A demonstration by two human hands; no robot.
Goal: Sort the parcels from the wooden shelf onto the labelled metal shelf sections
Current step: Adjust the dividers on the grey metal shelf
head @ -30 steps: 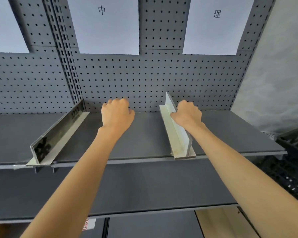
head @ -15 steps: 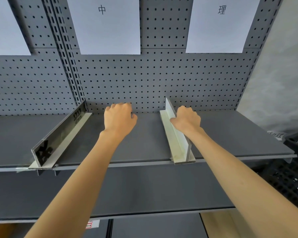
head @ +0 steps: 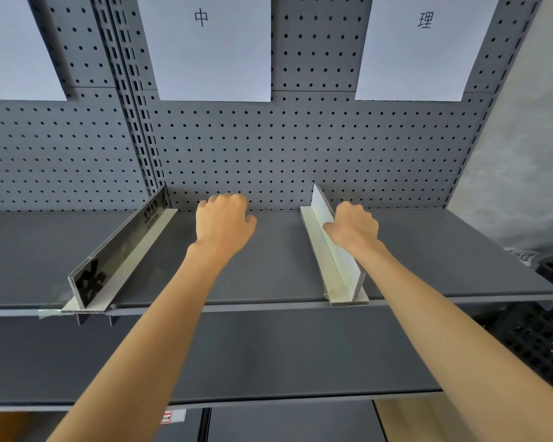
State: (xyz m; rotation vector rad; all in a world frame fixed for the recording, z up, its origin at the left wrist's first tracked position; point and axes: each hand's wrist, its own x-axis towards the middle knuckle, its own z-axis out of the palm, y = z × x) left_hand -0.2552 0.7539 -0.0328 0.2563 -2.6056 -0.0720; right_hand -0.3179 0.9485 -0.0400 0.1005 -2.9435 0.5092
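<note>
No parcel is in view. My left hand (head: 224, 221) rests on the upper grey metal shelf (head: 278, 269) near the pegboard, in the middle section, with fingers curled under and nothing in it. My right hand (head: 353, 226) sits just right of the white divider (head: 339, 266), fingers curled, thumb against the divider's face, holding nothing that I can see. Above the middle section hangs a paper label "中" (head: 205, 46). Over the right section hangs a label "理" (head: 422, 46).
A dark glossy divider (head: 118, 260) bounds the middle section on the left, with another paper label (head: 13, 52) beyond it. A second grey shelf (head: 300, 355) lies below. A black plastic crate (head: 549, 314) stands at the right, beside a grey wall (head: 524, 154).
Both hands stay in nearly the same spots on the shelf. The view has shifted slightly, showing a little more of the right side.
</note>
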